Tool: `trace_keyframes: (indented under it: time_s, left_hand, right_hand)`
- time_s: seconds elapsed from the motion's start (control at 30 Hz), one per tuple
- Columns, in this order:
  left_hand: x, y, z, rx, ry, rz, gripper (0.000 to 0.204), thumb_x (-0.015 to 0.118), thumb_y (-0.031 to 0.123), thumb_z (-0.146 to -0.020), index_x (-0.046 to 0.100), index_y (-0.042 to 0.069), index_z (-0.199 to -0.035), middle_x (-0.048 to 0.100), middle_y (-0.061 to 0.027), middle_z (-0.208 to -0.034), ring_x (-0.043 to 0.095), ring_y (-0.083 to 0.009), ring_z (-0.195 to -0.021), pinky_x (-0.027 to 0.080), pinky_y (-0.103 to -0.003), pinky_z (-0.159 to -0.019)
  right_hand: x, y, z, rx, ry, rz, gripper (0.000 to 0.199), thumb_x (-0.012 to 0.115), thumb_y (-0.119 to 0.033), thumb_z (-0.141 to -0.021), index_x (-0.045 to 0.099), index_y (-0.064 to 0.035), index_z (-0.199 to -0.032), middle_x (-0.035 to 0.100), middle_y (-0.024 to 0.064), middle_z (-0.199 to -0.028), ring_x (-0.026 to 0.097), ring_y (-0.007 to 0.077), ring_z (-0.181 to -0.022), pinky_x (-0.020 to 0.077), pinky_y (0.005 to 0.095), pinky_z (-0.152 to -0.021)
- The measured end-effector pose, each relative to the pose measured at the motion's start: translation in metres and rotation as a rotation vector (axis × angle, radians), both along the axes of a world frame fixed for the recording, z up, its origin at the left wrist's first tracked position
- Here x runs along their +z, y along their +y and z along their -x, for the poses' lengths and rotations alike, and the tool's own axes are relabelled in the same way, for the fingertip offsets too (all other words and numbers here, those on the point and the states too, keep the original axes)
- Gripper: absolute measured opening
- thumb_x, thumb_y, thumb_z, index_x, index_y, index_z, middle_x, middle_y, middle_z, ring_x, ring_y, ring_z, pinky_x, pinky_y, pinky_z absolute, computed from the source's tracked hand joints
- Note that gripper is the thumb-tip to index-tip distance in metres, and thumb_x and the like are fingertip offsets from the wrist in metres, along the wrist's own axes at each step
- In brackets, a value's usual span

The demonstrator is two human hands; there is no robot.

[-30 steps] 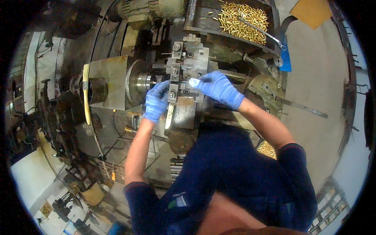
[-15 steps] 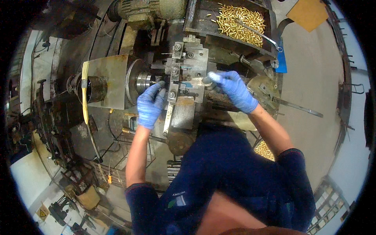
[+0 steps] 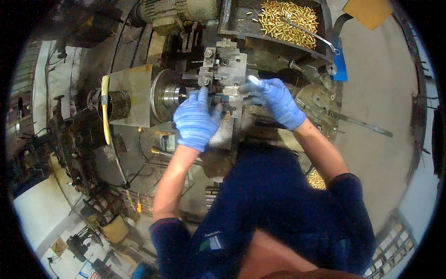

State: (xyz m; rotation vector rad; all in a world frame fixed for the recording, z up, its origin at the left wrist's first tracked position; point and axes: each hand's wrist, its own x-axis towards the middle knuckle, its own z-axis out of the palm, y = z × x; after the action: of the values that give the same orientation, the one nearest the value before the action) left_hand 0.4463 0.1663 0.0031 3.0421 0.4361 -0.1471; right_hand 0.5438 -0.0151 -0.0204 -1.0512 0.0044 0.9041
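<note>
Blue-gloved left hand (image 3: 196, 120) grips the tool post (image 3: 226, 76) nearer the chuck (image 3: 168, 95); right hand (image 3: 274, 100) pinches its far side.

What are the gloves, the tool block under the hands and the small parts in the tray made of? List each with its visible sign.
Gloves on left hand and right hand: thin blue rubber-like film, probably nitrile; matte, wrinkled, skin-tight.
Tool block: bare grey metal, likely steel; dull machined faces with bolt heads.
Small parts in the tray: yellow shiny metal, brass by its look; the tray is dark, grimy metal.
</note>
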Motion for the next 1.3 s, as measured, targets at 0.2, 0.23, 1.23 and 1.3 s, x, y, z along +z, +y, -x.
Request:
trace_keyframes:
  time_s: [0.2,0.23,1.23,1.3]
  left_hand:
    - [-0.024,-0.020,0.002,0.129,-0.198,-0.068,0.064,0.070,0.041,-0.069,0.051,0.002,-0.116,0.061,-0.0173,-0.101,0.059,-0.0320,-0.093,0.041,-0.040,-0.091]
    - [-0.027,-0.022,0.003,0.145,-0.201,-0.066,0.065,0.070,0.040,-0.069,0.050,0.002,-0.117,0.061,-0.0178,-0.102,0.058,-0.0323,-0.094,0.039,-0.040,-0.093]
    - [-0.033,-0.017,-0.011,0.511,-0.172,0.194,0.071,0.074,0.036,-0.063,0.048,0.003,-0.119,0.062,-0.0208,-0.092,0.059,-0.0360,-0.087,0.046,-0.043,-0.079]
    - [-0.030,-0.019,-0.013,0.510,-0.182,0.182,0.072,0.076,0.036,-0.061,0.049,0.001,-0.118,0.062,-0.0208,-0.093,0.060,-0.0364,-0.086,0.047,-0.043,-0.078]
  right_hand:
    - [-0.003,-0.005,-0.002,0.028,-0.021,0.103,0.039,0.064,-0.034,-0.084,0.065,0.0023,-0.097,0.066,0.0112,-0.090,0.063,0.0167,-0.074,0.0517,0.0293,-0.068]
    - [-0.006,-0.006,-0.002,0.045,-0.067,0.146,0.038,0.063,-0.035,-0.084,0.066,0.0016,-0.095,0.066,0.0101,-0.087,0.062,0.0152,-0.072,0.0509,0.0285,-0.067]
    - [-0.036,0.019,-0.005,0.315,-0.407,0.351,0.051,0.063,-0.054,-0.077,0.069,-0.0034,-0.078,0.056,0.0071,-0.055,0.048,0.0112,-0.054,0.0437,0.0317,-0.058]
    - [-0.031,0.023,-0.004,0.351,-0.459,0.389,0.051,0.062,-0.056,-0.076,0.070,-0.0052,-0.081,0.062,0.0110,-0.062,0.057,0.0163,-0.059,0.0472,0.0326,-0.064]
